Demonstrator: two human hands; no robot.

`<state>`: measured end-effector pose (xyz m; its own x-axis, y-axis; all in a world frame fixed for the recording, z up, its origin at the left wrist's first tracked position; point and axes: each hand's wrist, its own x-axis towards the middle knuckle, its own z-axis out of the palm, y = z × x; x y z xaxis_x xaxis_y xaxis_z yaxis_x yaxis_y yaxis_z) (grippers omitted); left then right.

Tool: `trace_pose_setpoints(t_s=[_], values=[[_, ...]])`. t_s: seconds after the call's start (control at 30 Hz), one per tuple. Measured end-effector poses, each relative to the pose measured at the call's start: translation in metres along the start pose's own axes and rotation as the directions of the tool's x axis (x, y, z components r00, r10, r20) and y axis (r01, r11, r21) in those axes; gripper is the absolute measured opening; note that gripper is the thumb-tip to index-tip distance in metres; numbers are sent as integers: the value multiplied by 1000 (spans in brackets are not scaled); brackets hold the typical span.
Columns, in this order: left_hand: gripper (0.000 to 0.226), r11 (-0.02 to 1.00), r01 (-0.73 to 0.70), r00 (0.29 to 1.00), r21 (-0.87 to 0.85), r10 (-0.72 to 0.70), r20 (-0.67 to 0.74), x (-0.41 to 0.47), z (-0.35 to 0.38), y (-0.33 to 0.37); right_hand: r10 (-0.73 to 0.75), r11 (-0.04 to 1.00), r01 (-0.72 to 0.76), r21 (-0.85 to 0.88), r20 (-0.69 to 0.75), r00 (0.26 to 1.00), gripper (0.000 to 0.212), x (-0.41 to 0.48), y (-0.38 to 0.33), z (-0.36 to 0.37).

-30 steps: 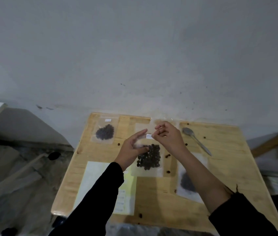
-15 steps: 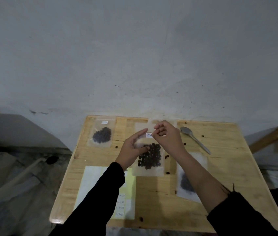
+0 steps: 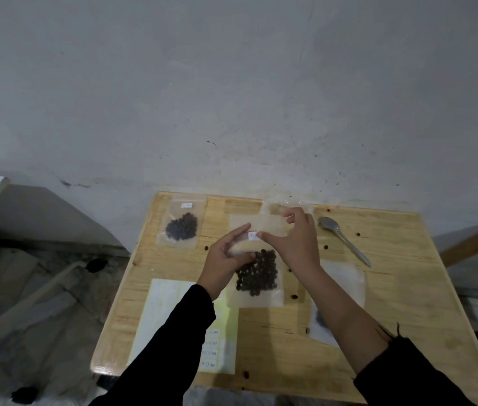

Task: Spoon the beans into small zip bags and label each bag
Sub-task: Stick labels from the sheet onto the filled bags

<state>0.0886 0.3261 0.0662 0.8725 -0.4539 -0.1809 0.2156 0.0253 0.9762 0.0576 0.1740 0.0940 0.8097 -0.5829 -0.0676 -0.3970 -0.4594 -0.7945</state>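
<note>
Label writing illegible; right arm hides third bag.

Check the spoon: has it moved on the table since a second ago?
No. The spoon lies at the same spot beside the table's far right corner, handle angled toward the near right; only the camera shifted.

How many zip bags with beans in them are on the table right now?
3: a labelled clear bag at the far left, the clear bag being labelled under both hands, and one partly hidden under the right forearm. Others may be hidden.
</note>
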Motion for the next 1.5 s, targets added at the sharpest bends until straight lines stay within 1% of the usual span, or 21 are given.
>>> trace_pose_setpoints(t_s=[0.07,0.13,0.23,0.3,0.4,0.47,0.5,0.6,0.67,0.73,0.8,0.87,0.93,1.03,1.1,1.17,1.23,1.3,1.4,1.5], values=[[42,999,-4,997,-38,1,-75,2,-2,2,108,975,-122,186,85,991,64,-2,-2,5],[31,994,6,988,-107,-22,-154,5,-3,3,172,937,-209,281,151,973,59,-4,-5,12],[25,991,34,966,-132,-67,-252,8,-10,1,145,929,-194,317,170,975,49,-6,-9,25],[21,986,49,950,-158,-95,-298,12,-18,-3,124,919,-190,345,203,971,47,-5,-11,36],[18,975,51,910,-214,-133,-392,21,-41,-7,80,922,-203,330,350,933,43,-2,-7,60],[20,973,52,900,-226,-144,-410,32,-62,-9,115,918,-265,294,442,890,42,2,-5,79],[22,974,57,905,-221,-144,-401,37,-74,-10,137,919,-282,276,447,884,42,5,-6,89],[38,981,111,909,-160,-165,-383,54,-110,-15,130,938,-235,256,367,921,37,18,-16,119],[46,981,187,905,-54,-193,-380,65,-130,-20,153,935,-237,264,301,941,33,29,-26,139],[46,967,245,907,77,-200,-371,74,-145,-25,178,935,-244,257,254,951,32,40,-31,159],[44,951,269,907,150,-198,-373,86,-157,-28,173,945,-229,235,237,956,30,50,-35,177],[44,940,296,899,170,-213,-383,99,-167,-30,148,969,-191,156,251,957,27,59,-38,191],[46,922,315,890,225,-205,-407,111,-174,-32,90,992,-113,62,294,952,28,66,-39,202],[49,874,349,886,337,-192,-421,123,-180,-34,47,998,-24,-63,395,918,44,72,-37,215],[49,812,379,886,443,-181,-427,125,-178,-31,38,991,22,-134,429,903,47,70,-38,215],[46,792,341,892,506,-103,-440,125,-169,-24,33,989,33,-146,428,903,41,67,-39,206],[39,825,261,900,500,-21,-435,119,-150,-14,17,995,24,-96,409,912,34,64,-38,188],[34,858,186,925,479,11,-380,111,-121,-6,0,1000,8,-20,370,929,30,61,-35,161],[32,858,80,966,508,59,-251,94,-62,-2,-15,995,-9,102,234,972,25,56,-22,106],[29,859,-7,985,512,95,-146,69,4,-11,24,979,-43,200,96,995,19,42,7,39]])
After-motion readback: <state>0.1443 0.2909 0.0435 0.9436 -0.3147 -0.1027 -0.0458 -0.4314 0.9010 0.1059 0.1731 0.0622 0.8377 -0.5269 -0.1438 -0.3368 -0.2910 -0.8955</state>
